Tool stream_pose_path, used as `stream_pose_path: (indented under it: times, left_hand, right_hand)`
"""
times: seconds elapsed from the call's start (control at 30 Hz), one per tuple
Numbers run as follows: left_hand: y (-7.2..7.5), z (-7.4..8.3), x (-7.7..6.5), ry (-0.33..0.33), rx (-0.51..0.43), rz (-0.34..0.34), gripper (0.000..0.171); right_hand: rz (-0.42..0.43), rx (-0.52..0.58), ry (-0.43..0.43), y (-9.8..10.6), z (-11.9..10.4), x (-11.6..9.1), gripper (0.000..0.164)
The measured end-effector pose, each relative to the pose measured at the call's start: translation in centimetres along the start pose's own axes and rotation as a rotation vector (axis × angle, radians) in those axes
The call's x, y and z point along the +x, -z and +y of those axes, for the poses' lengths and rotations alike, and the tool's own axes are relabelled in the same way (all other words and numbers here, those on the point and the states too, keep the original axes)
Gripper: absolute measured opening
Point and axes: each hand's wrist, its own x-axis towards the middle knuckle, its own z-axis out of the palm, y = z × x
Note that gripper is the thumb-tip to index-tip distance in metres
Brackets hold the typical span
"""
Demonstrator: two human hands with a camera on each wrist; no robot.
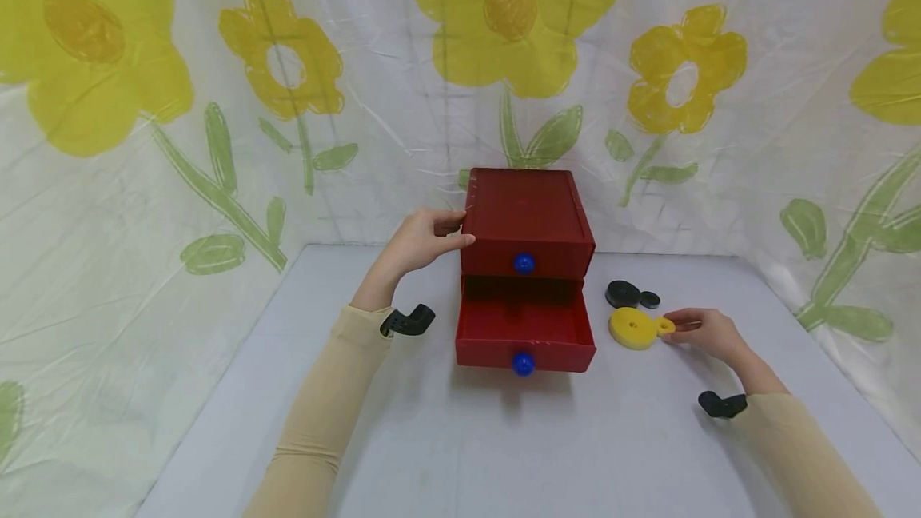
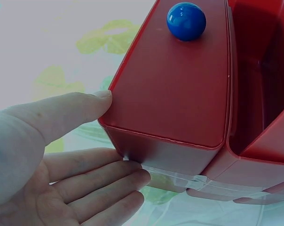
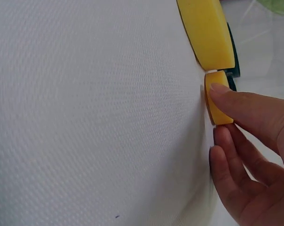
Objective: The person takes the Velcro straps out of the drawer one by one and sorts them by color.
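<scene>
A red two-drawer box (image 1: 528, 206) stands mid-table with blue round knobs. Its lower drawer (image 1: 521, 326) is pulled out with nothing inside; the upper drawer is closed. My left hand (image 1: 424, 240) touches the box's left front corner, its thumb (image 2: 92, 106) at the front edge and its straight fingers along the side. To the right of the box, my right hand (image 1: 708, 334) pinches a small yellow disc (image 3: 219, 106) with a hole, thumb on its face. Right beside that disc lies a large yellow disc (image 1: 633, 328), also holed.
Behind the yellow discs lie a larger black disc (image 1: 622, 294) and a smaller black disc (image 1: 650, 300). A white curtain with painted flowers (image 1: 511, 14) hangs along the back and sides of the white table (image 1: 504, 454).
</scene>
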Motion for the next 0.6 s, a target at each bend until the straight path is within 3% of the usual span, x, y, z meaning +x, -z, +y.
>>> stream_pose_path:
  times: [0.6]
  left_hand:
    - [-0.03, -0.01, -0.02, 0.008, -0.001, -0.001, 0.06]
  right_hand:
    - [-0.028, -0.02, 0.001, 0.4, -0.06, -0.18, 0.065]
